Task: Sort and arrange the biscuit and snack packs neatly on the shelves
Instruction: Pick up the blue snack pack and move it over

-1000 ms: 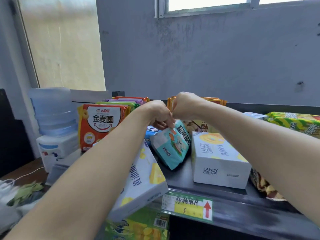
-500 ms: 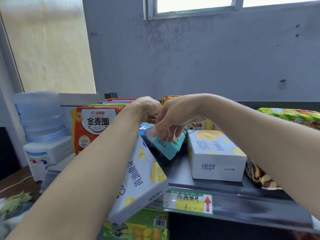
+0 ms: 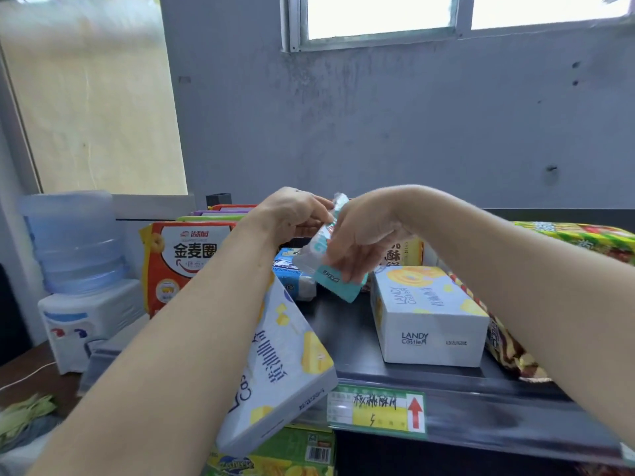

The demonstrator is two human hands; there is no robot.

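Both my hands hold a teal and white snack pack (image 3: 335, 281) above the dark top shelf (image 3: 347, 338). My left hand (image 3: 292, 214) grips its upper end and my right hand (image 3: 360, 238) curls round its middle. Under my left forearm a white box with yellow cake pictures (image 3: 285, 365) leans tilted over the shelf's front edge. A white Landy Castle box (image 3: 426, 314) lies flat to the right. A blue and white pack (image 3: 293, 278) lies behind the tilted box. A red and white ring-biscuit pack (image 3: 185, 259) stands at the left, with more packs behind it.
A green and yellow pack (image 3: 580, 237) lies at the far right, a brown patterned pack (image 3: 508, 348) beside the Landy box. A price label with a red arrow (image 3: 378, 408) is on the shelf edge. A water dispenser (image 3: 75, 269) stands left. A green box (image 3: 285, 455) sits below.
Both hands have lifted the teal pack up off the shelf and turned it more upright; my right hand moved from its top to round its middle.
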